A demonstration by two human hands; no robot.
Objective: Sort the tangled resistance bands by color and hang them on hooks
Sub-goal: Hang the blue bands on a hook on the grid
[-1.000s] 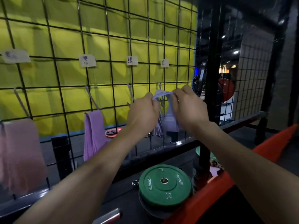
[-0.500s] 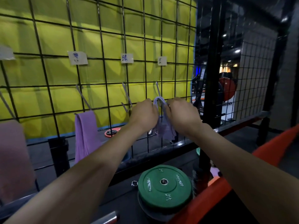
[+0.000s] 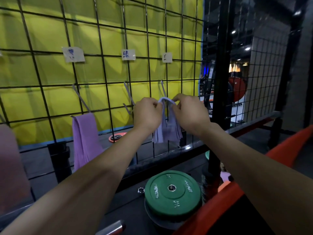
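Both hands are raised to the wire grid (image 3: 105, 68), working a bundle of pale blue bands (image 3: 166, 126) onto the rightmost hook (image 3: 163, 87). The left hand (image 3: 147, 114) pinches the top of the bundle's loop on its left side, fingers curled tight on the rubber, and the right hand (image 3: 189, 112) pinches the loop's right side the same way. Held apart like this, the loop stays spread into an arch, which is probably meant to let it slip over the hook's tip; the tip itself is hidden behind the bands, so whether the loop is already seated cannot be told. The loose ends hang straight down between the wrists, in front of the grid. Each hook sits under a paper label (image 3: 166, 57), presumably naming a colour, which explains why this bundle goes here and not further left. Two hooks over, purple bands (image 3: 84, 138) already hang draped from their own hook, and a pink set (image 3: 11, 167) shows at the left edge. The middle hook (image 3: 128, 95) carries nothing yet. A green weight plate (image 3: 171, 192) lies below.
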